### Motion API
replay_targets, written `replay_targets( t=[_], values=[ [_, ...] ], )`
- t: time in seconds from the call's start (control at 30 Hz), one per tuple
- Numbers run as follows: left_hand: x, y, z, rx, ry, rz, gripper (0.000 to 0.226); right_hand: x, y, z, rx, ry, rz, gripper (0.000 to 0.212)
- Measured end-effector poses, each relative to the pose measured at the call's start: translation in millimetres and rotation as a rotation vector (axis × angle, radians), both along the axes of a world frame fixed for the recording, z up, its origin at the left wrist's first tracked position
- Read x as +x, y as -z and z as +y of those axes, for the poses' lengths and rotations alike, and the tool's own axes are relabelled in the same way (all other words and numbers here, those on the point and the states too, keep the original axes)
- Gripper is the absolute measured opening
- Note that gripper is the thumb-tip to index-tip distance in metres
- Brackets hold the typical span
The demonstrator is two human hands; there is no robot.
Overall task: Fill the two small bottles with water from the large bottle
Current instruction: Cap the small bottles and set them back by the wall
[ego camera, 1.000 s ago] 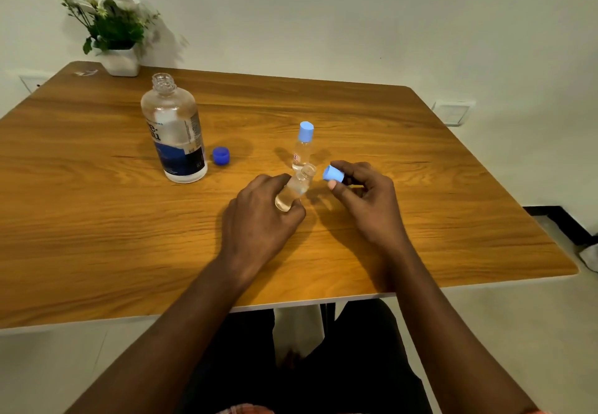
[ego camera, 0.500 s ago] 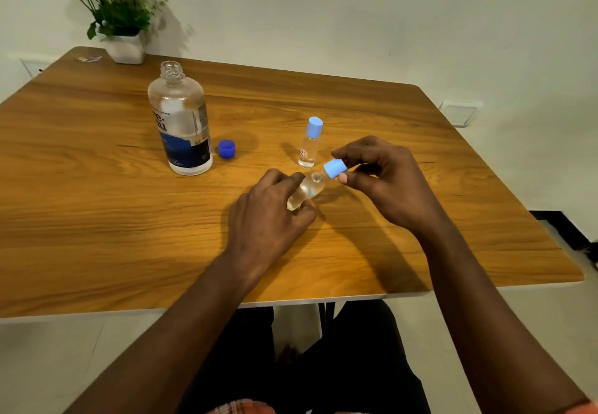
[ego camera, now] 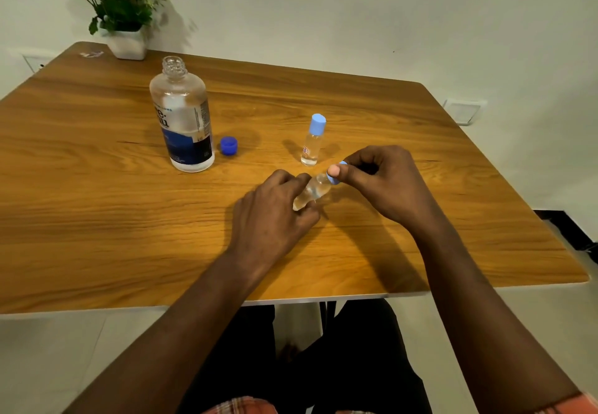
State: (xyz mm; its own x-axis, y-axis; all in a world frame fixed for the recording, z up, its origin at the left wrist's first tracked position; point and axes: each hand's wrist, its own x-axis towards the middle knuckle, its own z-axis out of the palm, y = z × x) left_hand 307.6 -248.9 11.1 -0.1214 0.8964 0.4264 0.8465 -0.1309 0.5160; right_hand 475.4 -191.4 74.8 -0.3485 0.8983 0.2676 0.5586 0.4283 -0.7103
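Mid brown wooden table (ego camera: 97, 203): left hand (ego camera: 271, 213) gripped tilted small clear plastic bottle (ego camera: 312, 191).
Right hand (ego camera: 385, 184): fingers pinched light-blue plastic cap (ego camera: 335, 182).
Change: we saw cap reach the neck.
Meaning: capping; filling apparently finished.

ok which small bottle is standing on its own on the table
The far small bottle, upright, untouched, cap on. The near small bottle is tilted, held by the left hand.
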Motion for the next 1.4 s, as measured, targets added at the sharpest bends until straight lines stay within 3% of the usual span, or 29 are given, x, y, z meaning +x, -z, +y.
replay_targets(
  t=[0.1, 0.37, 0.57, 0.83, 1.0, 1.17, 1.27, 1.4],
  values=[
    [0, -1, 0, -0.004, -0.002, -0.005, 0.046, 2, -3, -2, -0.043, -0.008, 0.05, 0.048],
    [0, -1, -1, -0.001, 0.004, -0.023, 0.044, 5, -5, -2, -0.048, -0.093, 0.063, 0.021],
    [-1, 0, -1, 0.002, 0.017, -0.013, 0.042, 1, -8, 1, 0.014, -0.096, -0.015, 0.023],
    [-2, -1, 0, 0.011, 0.061, -0.115, 0.038, 0, -13, 5, -0.046, -0.215, -0.028, 0.035],
    [-2, -2, -1, -0.019, 0.042, -0.084, 0.038, -5, -13, 6, -0.003, -0.101, -0.099, 0.019],
    [-2, -2, 0, -0.027, 0.038, -0.083, 0.035, -2, -12, 6, -0.025, -0.06, -0.032, 0.031],
    [-1, -3, -1, -0.018, 0.039, -0.095, 0.037, 2, -11, 6, -0.049, -0.153, 0.012, 0.031],
    [-1, -2, -1, -0.012, 0.035, -0.083, 0.036, -1, -11, 6, -0.032, -0.079, 0.014, 0.018]
  ],
)
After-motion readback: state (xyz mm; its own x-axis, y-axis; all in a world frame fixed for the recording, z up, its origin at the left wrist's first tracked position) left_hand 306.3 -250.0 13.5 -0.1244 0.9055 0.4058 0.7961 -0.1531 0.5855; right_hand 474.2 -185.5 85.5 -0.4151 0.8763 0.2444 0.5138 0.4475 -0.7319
